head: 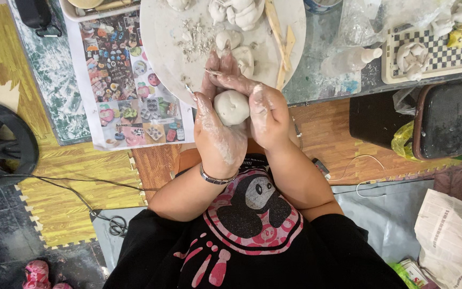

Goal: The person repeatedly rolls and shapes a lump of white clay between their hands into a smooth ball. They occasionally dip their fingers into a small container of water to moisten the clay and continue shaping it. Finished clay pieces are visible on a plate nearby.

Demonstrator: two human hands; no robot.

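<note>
both hands were cupped round the smooth pale grey clay ball just off the edge of the round white work board, left hand cradling underneath, right hand curled over it, so light even pressure while turning probably kept it round

A low table holds a round white board, a picture sheet and a checkered tray.
</note>
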